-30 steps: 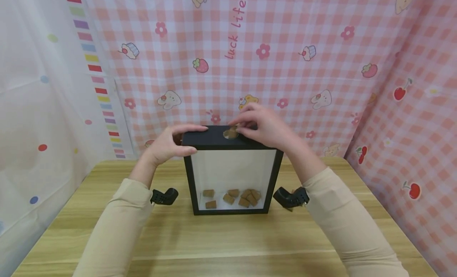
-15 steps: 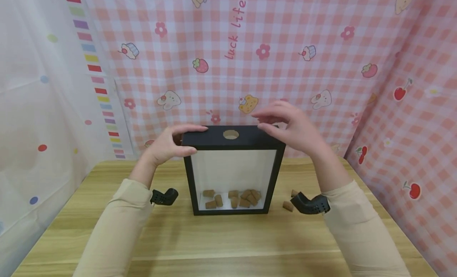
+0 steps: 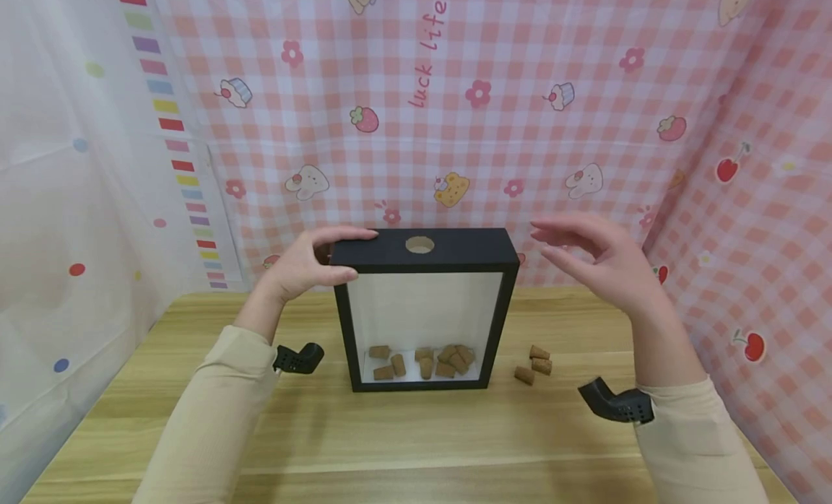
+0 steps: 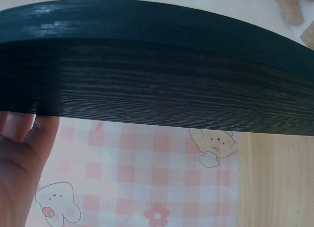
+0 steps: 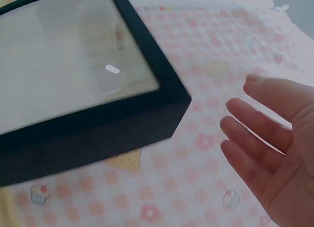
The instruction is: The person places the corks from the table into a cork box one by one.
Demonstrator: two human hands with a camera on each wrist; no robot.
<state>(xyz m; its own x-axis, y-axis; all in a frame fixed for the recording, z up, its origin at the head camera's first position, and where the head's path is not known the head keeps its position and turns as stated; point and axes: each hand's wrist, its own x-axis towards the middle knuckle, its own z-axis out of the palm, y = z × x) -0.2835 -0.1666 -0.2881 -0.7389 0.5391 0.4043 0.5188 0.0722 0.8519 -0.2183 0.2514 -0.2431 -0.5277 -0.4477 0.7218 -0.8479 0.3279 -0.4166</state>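
A black-framed shadow box (image 3: 510,302) with a clear front stands upright on the table, a round hole (image 3: 419,245) in its top. Several corks (image 3: 425,367) lie on its floor behind the pane. My left hand (image 3: 299,269) grips the box's top left corner, thumb on the front edge and fingers over the top. To the right of the box, my right hand (image 3: 598,262) hangs in the air with nothing in it, fingers loosely bent and apart from the thumb. Three loose corks (image 3: 541,366) lie on the table below and left of it.
The wooden table (image 3: 390,446) runs back to a pink checked curtain (image 3: 494,143) behind the box. A white dotted curtain (image 3: 78,201) hangs at the left, and more checked cloth (image 3: 747,222) hangs at the right. Black wrist mounts (image 3: 617,403) stick out from the sleeves.
My right hand has let a cork go through the top hole and moved right, away from the box. More corks lie inside. The left hand has stayed put.
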